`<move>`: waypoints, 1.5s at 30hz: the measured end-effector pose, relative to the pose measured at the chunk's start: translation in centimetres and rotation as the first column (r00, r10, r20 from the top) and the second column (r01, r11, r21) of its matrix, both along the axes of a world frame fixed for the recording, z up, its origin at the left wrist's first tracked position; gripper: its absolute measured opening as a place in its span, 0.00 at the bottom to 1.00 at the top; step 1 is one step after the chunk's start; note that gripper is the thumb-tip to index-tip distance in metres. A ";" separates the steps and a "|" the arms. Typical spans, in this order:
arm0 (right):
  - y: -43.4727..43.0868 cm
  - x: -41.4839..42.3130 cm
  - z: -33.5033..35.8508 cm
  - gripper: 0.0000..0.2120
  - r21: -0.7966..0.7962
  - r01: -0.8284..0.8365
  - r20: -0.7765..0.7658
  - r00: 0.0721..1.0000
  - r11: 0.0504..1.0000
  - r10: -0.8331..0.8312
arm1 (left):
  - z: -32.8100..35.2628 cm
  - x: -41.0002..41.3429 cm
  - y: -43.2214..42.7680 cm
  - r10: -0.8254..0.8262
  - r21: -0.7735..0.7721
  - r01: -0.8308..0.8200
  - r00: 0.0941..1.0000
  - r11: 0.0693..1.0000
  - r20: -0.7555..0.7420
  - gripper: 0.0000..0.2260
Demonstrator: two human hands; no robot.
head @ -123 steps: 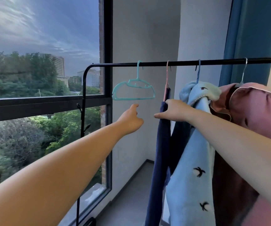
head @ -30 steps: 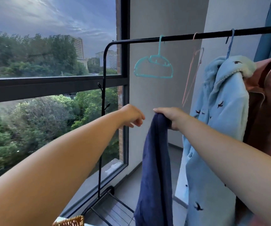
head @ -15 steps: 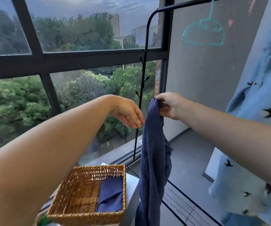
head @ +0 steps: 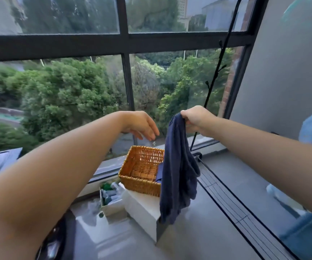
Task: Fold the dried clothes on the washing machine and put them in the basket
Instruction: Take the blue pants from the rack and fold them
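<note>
Navy cloth hangs limp from my right hand, whose fingers pinch one bunched top edge. The rest drops toward six o'clock, and its lower half hides the right rim of the wicker basket. That basket sits on a white unit by the window, with a folded navy piece already lying at its three o'clock side.

To do the fold well, I judge the cloth first needs a second grip. My left hand should take the same top edge a little toward nine o'clock of the pinch. Then I can shake the cloth open and see its true outline before laying it flat. Folding it bunched as it is would only trap creases. I would also lift it off the basket rim so the wicker cannot snag the knit. The dark rounded shape at seven o'clock may be the washing machine, though the view there is too smeared to be sure.

Both arms reach straight out ahead of me. The right hand is held knuckles up, with the wrist level. The left hand hovers palm down at nine o'clock of the right, near the cloth but apart from it, its fingers loose, slightly drooped and holding nothing.
</note>
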State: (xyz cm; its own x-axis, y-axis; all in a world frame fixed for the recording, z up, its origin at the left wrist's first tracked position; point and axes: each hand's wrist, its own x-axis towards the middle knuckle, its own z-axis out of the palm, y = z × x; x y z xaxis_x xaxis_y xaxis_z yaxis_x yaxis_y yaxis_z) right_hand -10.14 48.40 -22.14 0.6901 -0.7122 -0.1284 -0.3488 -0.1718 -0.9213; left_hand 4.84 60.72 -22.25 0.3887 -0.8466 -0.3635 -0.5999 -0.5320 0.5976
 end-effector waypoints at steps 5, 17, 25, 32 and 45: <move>4.5 1.3 -1.0 0.09 -0.325 -0.129 -0.083 0.991 0.937 0.107 | -1.5 0.1 7.7 0.102 0.030 -0.101 0.995 0.994 -0.013 0.06; 14.4 6.4 0.3 0.12 -0.660 -0.201 0.049 0.950 0.724 0.308 | -4.9 -3.7 16.9 0.341 0.113 -0.333 0.938 0.936 -0.067 0.20; 16.6 7.1 -0.2 0.09 -0.864 -0.444 -0.368 0.878 0.236 0.305 | -7.8 -4.0 18.7 0.724 -0.212 -0.714 0.689 0.667 -0.042 0.14; 16.5 7.3 -3.2 0.12 -0.745 -0.662 -0.667 0.736 -0.085 0.112 | -5.3 -3.2 20.4 0.778 -0.343 -0.707 0.612 0.618 0.141 0.15; 17.9 8.3 -6.6 0.02 -0.647 -0.736 -0.464 0.587 0.200 0.663 | -2.9 -4.2 21.5 0.690 -0.320 -0.615 0.596 0.721 0.411 0.15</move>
State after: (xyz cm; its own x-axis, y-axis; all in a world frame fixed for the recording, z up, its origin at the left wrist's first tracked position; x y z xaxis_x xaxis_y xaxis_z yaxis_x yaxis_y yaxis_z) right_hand -1.82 66.34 -28.69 0.9728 0.2229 0.0626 0.2315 -0.9301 -0.2851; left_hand 0.63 82.24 -25.13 0.9399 -0.3194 0.1203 -0.3392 -0.8346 0.4341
